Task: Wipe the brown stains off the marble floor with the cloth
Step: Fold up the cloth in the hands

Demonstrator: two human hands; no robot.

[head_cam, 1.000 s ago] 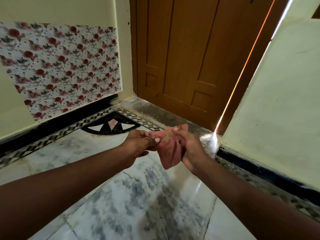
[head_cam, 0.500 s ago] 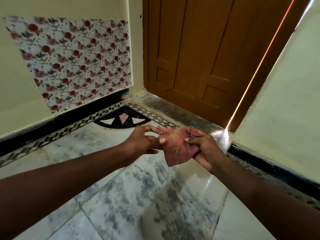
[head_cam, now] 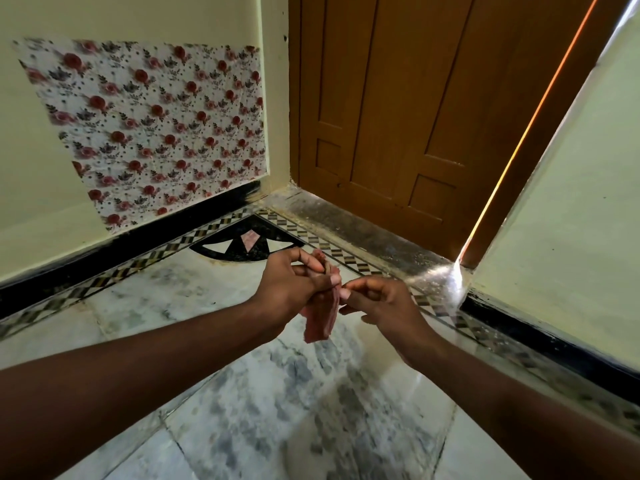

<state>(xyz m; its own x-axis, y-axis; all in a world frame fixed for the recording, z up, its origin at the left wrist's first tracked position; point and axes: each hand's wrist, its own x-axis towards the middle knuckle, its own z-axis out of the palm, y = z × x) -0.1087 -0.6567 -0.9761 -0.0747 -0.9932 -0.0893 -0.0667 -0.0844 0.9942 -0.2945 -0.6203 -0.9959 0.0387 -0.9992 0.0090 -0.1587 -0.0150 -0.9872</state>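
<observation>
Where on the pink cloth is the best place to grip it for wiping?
Take the cloth at its bunched upper end, from the left, as the left hand does: the folded length hangs free below, clear of the marble floor.

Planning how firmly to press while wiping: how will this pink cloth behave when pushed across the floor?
Probably floppy: the cloth hangs limp below the left hand, folded on itself. It looks thin and light, pinched by the right hand too, so it may bunch on the marble floor unless pressed flat.

Bare marble floor (head_cam: 242, 393) lies open below; door (head_cam: 398, 98) and walls (head_cam: 571, 202) hem the corner.
</observation>
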